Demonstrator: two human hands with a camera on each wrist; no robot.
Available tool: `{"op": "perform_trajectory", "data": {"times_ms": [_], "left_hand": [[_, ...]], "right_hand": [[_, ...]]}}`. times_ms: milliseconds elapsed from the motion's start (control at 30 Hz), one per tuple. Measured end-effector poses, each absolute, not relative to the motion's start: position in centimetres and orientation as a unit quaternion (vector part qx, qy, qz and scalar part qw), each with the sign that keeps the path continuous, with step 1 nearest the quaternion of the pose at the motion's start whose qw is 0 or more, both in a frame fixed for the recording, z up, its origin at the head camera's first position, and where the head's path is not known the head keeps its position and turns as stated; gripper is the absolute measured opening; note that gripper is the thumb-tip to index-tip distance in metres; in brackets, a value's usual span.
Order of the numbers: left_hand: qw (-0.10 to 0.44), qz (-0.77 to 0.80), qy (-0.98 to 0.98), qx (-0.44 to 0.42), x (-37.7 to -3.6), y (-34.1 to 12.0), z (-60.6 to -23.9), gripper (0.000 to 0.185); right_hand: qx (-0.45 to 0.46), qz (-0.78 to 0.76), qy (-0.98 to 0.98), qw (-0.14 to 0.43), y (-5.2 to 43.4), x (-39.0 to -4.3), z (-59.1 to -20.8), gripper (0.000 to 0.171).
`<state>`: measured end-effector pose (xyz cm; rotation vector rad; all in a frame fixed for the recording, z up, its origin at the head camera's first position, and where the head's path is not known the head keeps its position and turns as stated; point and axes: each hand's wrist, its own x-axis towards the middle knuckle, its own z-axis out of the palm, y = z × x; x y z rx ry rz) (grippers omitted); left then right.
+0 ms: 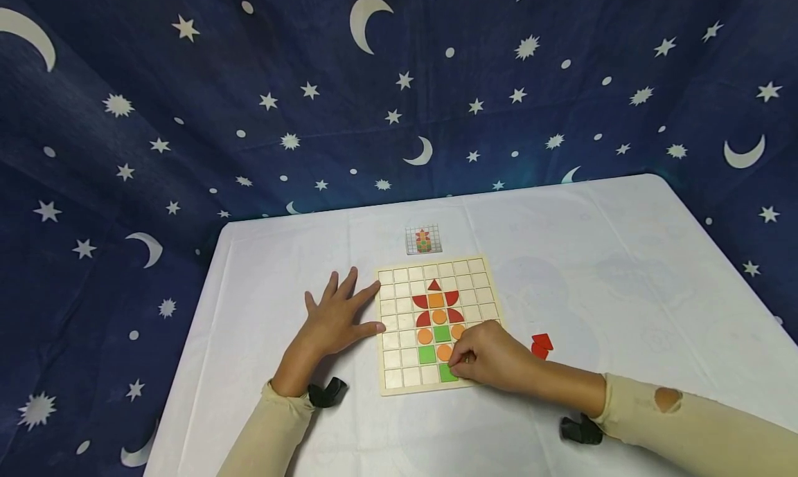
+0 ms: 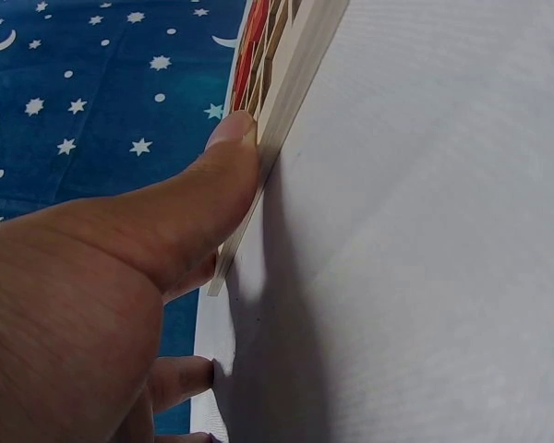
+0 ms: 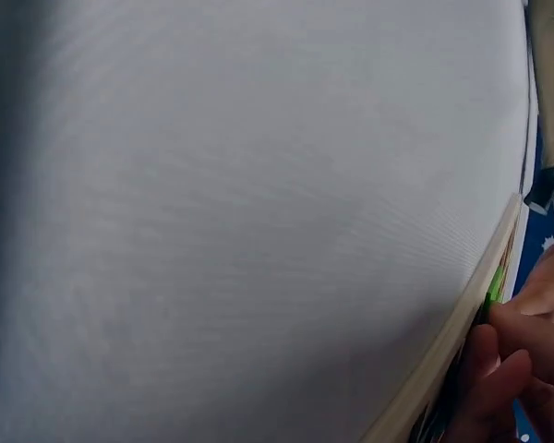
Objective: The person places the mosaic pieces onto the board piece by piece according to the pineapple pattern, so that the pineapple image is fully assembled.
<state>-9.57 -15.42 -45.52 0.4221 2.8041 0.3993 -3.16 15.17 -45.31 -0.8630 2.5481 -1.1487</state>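
A square wooden grid board (image 1: 393, 360) lies on the table, with red, orange and green flat tiles set in a figure up its middle. My left hand (image 1: 330, 322) is spread at the board's left side, its index fingertip and thumb (image 2: 203, 198) on the rim. Over the bottom rows, my right hand (image 1: 499, 358) has curled fingers, thumb and index pinching a green square tile (image 1: 447, 374) at the near edge. Close beside those fingertips sit an orange round tile (image 1: 444, 352) and another green square (image 1: 427, 354). The right hand covers part of the board's lower right.
A small pattern card (image 1: 410, 246) with a similar coloured figure lies behind the board. Several loose red tiles (image 1: 542, 341) lie right of it, close by the right forearm. White cloth (image 1: 598, 276) covers the table; a dark blue star-and-moon curtain (image 1: 349, 103) hangs behind.
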Motion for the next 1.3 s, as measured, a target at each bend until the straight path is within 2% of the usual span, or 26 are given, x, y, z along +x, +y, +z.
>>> {"op": "perform_trajectory", "data": {"times_ms": [600, 867, 1100, 1300], "left_hand": [[0.132, 0.142, 0.970, 0.146, -9.5, -15.4, -45.5, 0.085], [0.141, 0.134, 0.971, 0.141, -9.5, -15.4, -45.4, 0.086], [0.138, 0.137, 0.970, 0.144, -9.5, -15.4, -45.3, 0.084], [0.137, 0.137, 0.970, 0.145, -9.6, -15.4, -45.3, 0.084]], "right_hand": [[-0.288, -0.375, 0.872, 0.123, 15.7, -2.8, -44.8, 0.015], [-0.291, -0.385, 0.873, 0.078, 19.6, -4.9, -42.4, 0.012], [-0.282, -0.326, 0.894, 0.125, 24.6, -6.6, -40.6, 0.023], [-0.284, -0.267, 0.904, 0.176, 28.2, -7.0, -41.5, 0.030]]}}
